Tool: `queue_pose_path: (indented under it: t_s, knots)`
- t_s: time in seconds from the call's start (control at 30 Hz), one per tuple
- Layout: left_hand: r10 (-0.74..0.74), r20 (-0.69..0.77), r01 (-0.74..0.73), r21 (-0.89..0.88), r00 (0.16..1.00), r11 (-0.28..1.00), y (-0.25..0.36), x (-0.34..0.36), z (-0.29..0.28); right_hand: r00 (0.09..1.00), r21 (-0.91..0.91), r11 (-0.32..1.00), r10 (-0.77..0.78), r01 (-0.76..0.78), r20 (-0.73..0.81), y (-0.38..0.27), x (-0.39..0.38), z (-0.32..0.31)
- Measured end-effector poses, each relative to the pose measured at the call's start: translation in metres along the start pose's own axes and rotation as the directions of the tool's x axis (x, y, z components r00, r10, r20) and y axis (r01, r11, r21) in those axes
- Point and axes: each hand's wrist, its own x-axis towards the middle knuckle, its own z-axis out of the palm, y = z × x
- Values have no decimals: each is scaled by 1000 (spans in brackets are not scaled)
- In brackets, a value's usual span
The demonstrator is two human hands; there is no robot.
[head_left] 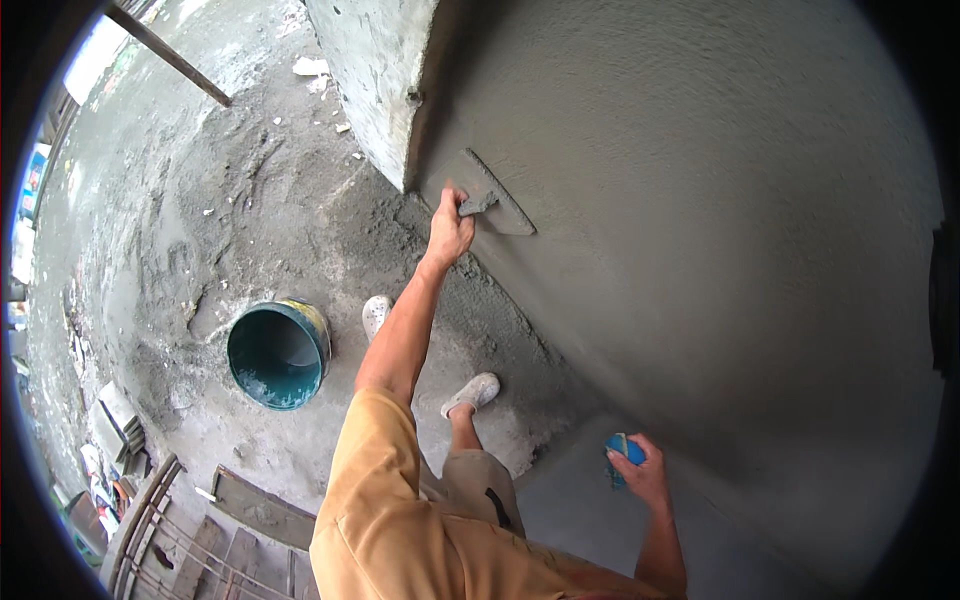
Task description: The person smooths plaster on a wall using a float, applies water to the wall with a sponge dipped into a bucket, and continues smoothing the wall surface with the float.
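Left hand [453,228] clamped on trowel [494,204], beside the concrete pillar [375,80]; right hand [648,470], well apart from pillar, grips blue object [626,447]. Apparent step: smoothing; next stroke calls for even pressure.

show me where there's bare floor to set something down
Bare floor lies between the bucket and the board below it, plus a narrower strip toward the nearer shoe. Crowded: lower left, around stacked slabs, and by the left hand's trowel.
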Motion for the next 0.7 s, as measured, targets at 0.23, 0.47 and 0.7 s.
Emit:
queue_pose_path:
  t_s: [0.23, 0.47, 0.7]
  knots:
    - [-42, -144, 32, -71, 989, 997, 141, -12, 11, 978, -1, 978, -209, 209, -7, -58, 17, 0]
    - [235, -174, -234, 26, 956, 972, 333, 20, -79, 912, 62, 912, -408, 405, 40, -98, 19, -24]
    - [-46, -75, 49, 36, 996, 998, 133, -31, 9, 969, 16, 973, -232, 232, 79, -38, 9, -14]
